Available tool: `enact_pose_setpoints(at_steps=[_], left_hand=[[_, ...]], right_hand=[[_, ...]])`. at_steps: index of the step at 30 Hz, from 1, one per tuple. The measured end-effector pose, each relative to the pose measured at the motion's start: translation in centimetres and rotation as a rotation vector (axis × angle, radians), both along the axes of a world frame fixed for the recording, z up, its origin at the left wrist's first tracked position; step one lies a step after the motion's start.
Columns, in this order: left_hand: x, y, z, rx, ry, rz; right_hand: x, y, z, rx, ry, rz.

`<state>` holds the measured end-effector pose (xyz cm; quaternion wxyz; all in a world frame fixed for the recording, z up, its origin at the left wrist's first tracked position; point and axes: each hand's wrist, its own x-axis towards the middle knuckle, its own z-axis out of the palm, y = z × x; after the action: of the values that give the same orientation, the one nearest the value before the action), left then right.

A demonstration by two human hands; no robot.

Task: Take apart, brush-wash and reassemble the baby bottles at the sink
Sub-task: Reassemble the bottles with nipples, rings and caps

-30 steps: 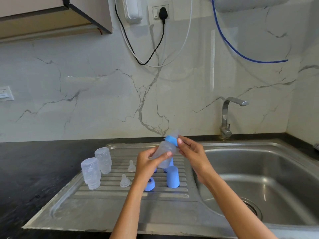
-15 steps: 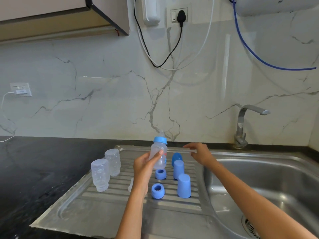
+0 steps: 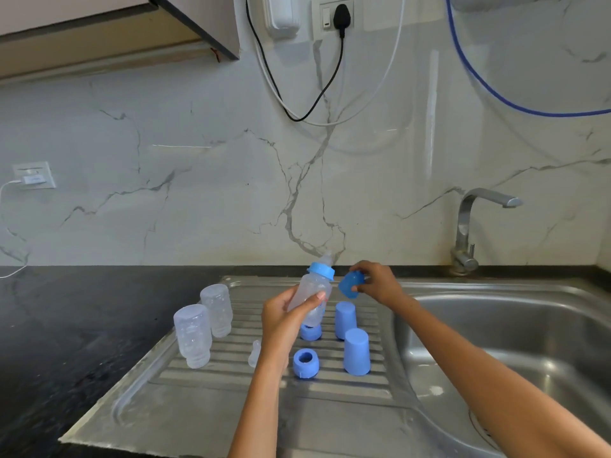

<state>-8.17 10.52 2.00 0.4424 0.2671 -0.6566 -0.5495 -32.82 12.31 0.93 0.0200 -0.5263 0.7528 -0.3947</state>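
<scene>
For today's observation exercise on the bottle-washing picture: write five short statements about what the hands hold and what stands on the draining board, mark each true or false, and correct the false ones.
1. The left hand holds a clear bottle with a blue collar and teat on it. True.
2. The right hand is empty. False: it grips a blue cap.
3. Two clear bottles stand neck-down on the draining board. True.
4. Water runs from the tap. False: no water shows.
5. Three blue caps stand on the board. False: two caps stand there, beside two blue collars.
</scene>
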Motion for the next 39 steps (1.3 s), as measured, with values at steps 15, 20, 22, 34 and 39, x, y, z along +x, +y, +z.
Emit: enact_pose_setpoints(at_steps=[15,20,22,34,39], left_hand=[[0.2,1.2,0.2,-0.151,-0.071,-0.086],[0.0,1.3,0.0,-0.188,-0.062,-0.114],[-0.1,1.1,-0.2,-0.204,-0.064,-0.116],[-0.3,1.5,-0.2,-0.268,-0.059,-0.096],[-0.4,1.6,-0.2,-0.329,-0.048,-0.089]], right_hand=[[5.6,12.9,2.6,-0.410,-0.884,0.104],[6.4,13.1,2.6,-0.383,-0.819,0.154],[6.6,13.1,2.6,-0.364,-0.796,0.177],[7.3,13.2,2.7,-0.285,-0.713,0.304],[7.0,13.3,3.0,-0.290,-0.672,0.353]])
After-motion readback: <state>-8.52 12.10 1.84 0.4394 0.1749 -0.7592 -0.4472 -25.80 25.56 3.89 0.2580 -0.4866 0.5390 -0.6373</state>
